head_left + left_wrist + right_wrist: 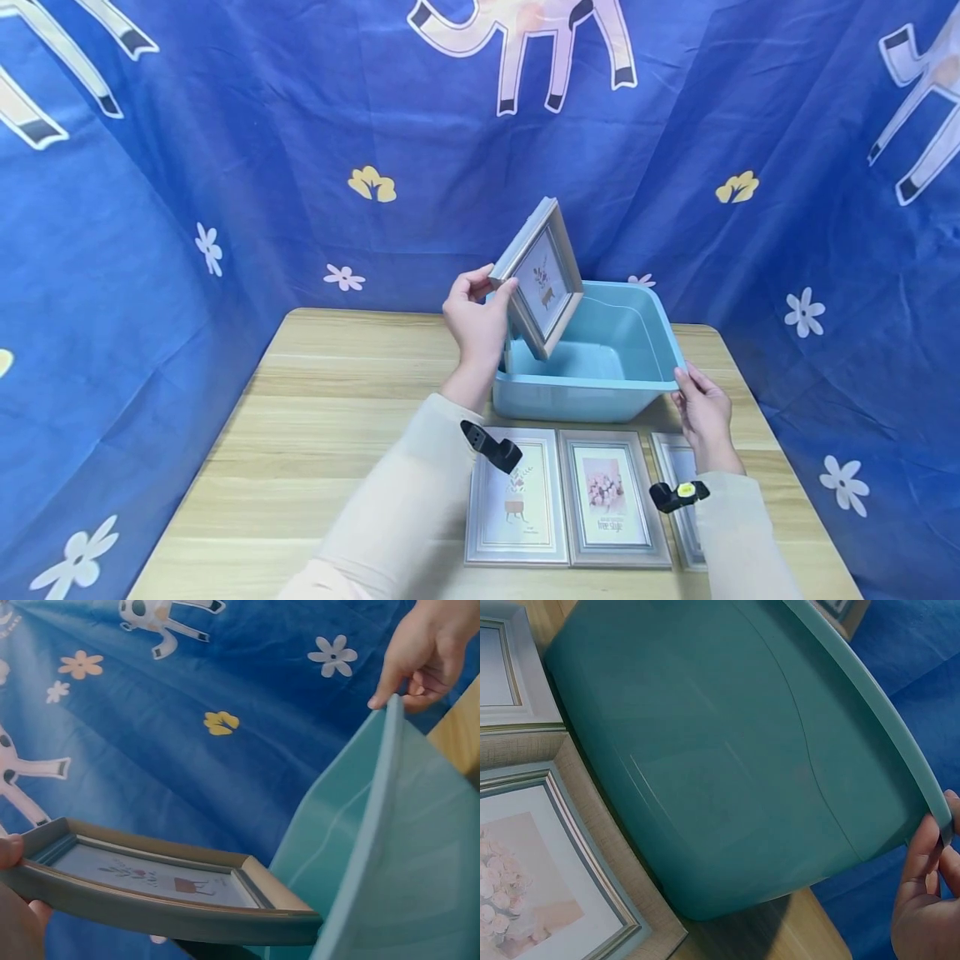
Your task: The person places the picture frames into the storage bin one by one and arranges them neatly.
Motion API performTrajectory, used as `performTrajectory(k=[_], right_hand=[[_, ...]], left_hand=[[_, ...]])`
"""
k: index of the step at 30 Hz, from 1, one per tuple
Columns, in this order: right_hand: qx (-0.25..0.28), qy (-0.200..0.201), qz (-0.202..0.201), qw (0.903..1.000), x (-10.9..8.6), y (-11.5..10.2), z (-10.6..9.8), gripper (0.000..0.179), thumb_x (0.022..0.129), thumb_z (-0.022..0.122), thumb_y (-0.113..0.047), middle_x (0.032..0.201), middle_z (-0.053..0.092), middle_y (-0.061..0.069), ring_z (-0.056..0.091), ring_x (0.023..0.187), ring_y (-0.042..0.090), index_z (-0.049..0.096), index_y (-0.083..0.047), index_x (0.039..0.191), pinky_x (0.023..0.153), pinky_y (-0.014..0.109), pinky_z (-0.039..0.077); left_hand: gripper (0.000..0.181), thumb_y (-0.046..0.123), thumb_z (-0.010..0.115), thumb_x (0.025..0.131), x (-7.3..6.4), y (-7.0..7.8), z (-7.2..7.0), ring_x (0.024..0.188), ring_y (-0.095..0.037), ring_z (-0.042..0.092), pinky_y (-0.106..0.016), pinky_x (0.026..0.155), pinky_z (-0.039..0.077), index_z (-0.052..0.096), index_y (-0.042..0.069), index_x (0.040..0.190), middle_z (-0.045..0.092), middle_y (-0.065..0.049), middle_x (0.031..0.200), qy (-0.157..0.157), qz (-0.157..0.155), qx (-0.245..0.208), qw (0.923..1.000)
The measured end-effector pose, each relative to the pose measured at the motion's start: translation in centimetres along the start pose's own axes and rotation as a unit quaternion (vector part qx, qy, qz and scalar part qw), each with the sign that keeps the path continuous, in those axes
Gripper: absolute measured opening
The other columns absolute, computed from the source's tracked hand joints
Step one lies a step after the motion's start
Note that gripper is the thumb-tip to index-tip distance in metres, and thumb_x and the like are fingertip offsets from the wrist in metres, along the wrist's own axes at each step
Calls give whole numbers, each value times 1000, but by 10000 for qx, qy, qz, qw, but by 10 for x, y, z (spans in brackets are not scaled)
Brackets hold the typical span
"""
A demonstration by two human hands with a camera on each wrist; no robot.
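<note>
Pinched at its left corner, the held picture frame (546, 282) hangs tilted in the left hand (478, 321), thumb on the front, fingers behind; a narrow grip, just as thick as the moulding. Its picture faces near and right, showing a plant in a brown pot, and it leans over the left part of the blue bin (585, 402), lower corner dipping into the opening. Whether it touches the plastic, I cannot tell. Over on the right, the right hand (705, 410) has the bin's near right rim corner nipped between thumb and curled fingers, another tight hold.

Down on the wood-grain table (322, 417), the bin sits at the far side, right of centre. Three frames lie flat in a row on its near side: the left frame (528, 533) with a potted plant, the middle frame (603, 492) with pink flowers, and the right frame (677, 454), partly covered by the right arm.

All around, blue cloth (262, 183) closes off the left, far and right sides, printed with white flowers, yellow bushes and pale, long-legged animals.
</note>
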State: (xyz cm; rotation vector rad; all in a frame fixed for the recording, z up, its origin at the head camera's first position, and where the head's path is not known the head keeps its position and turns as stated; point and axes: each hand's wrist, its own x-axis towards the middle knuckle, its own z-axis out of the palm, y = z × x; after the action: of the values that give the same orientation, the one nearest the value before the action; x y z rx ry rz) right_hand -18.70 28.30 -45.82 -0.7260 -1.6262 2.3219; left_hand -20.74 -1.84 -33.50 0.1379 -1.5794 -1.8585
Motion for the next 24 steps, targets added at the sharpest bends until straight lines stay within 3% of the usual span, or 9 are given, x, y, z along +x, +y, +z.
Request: performTrajectory(k=[13, 24], right_hand=[[-29, 42, 37, 10000, -2, -1, 0, 57, 86, 71, -11, 94, 62, -6, 58, 66, 3, 48, 0, 137, 60, 12, 52], [-7, 19, 55, 10000, -2, -1, 0, 58, 86, 70, -11, 93, 63, -5, 59, 67, 3, 47, 0, 137, 58, 12, 51]], left_hand=[[27, 2, 83, 70, -25, -39, -1, 80, -18, 64, -28, 67, 57, 68, 1, 92, 69, -7, 87, 487, -53, 535, 9974], [28, -1, 84, 67, -50, -57, 0, 82, -22, 61, -29, 70, 57, 69, 0, 91, 62, -8, 88, 651, 73, 644, 9958]])
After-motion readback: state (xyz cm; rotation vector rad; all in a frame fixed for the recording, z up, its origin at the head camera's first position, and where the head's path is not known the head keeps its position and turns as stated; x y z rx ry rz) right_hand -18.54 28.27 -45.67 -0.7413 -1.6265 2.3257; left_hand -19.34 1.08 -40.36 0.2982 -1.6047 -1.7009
